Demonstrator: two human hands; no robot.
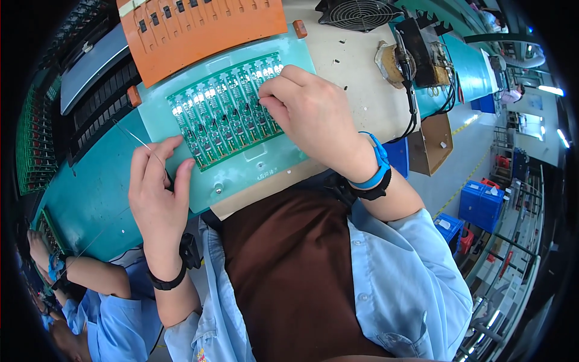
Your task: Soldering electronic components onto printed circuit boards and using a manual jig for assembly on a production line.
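Note:
A panel of green circuit boards [226, 114], set with small parts, lies on a pale green holder plate [247, 171]. Over the panel's right part is my right hand [310, 114], thumb and forefinger pinched together low on the boards. Whatever the pinch holds is hidden by the fingers. My left hand [158, 187] rests at the plate's left edge, thumb and bent forefinger apart. A thin wire [131, 134] runs from the upper left to the left hand's fingers; whether they grip it I cannot tell.
Beyond the plate lies an orange tray [205, 37] with slots holding dark parts. A fan [362, 15] and a soldering iron stand [395, 63] with black cables are at the far right. Racked green boards [37, 139] stand at left. A co-worker's hand [41, 250] is at lower left.

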